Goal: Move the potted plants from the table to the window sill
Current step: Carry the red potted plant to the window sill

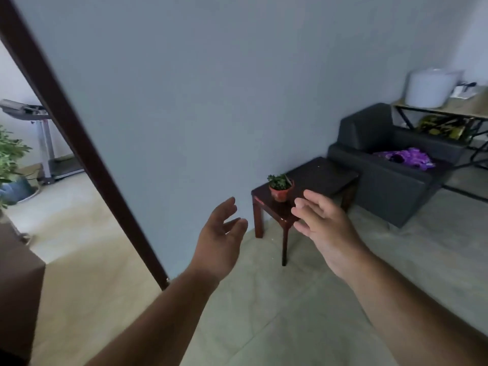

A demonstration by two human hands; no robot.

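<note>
A small potted plant (281, 188) with green leaves in a reddish-brown pot stands at the near left end of a dark wooden side table (320, 174) against the grey wall. Both my arms reach forward toward it. My left hand (221, 237) is open, palm turned inward, left of the table and short of it. My right hand (320, 225) is open too, fingers spread, in front of the table's near edge and just right of the pot. Neither hand touches the pot. No window sill is in view.
A dark sofa (390, 165) with a purple cloth (406, 158) stands right of the table. Behind it a shelf (449, 108) carries a white container (429, 87). A dark door frame (79, 143) slants at left; beyond it are a large leafy plant (9, 159) and a treadmill (45, 143).
</note>
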